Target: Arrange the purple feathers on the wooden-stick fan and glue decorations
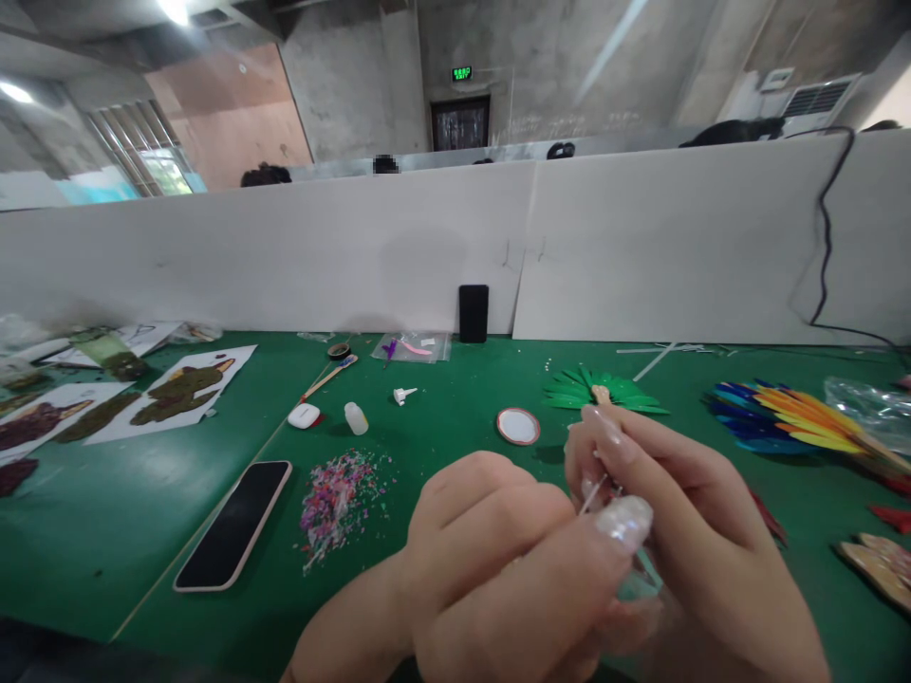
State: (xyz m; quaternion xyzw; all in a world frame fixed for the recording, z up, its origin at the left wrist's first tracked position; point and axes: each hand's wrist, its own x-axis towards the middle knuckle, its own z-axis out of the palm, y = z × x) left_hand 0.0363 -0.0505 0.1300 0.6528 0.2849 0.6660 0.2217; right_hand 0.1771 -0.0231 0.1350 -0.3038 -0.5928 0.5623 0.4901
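Both hands are close to the camera, low in the middle of the view, over a green table (441,408). My left hand (491,560) is curled into a fist, thumb pressed forward; what it grips is hidden. My right hand (661,503) pinches a thin pale stick (592,495) between thumb and fingers, touching the left hand. A bit of clear plastic (637,579) shows between the hands. Just beyond the fingers lies a green paper-feather fan (604,391).
A phone (234,522) lies face up at left, beside a pile of coloured flakes (342,498). A round lid (518,426), small white bottle (356,417) and earbud case (304,415) lie further back. A multicoloured feather fan (790,422) is right. White partitions (356,256) bound the table.
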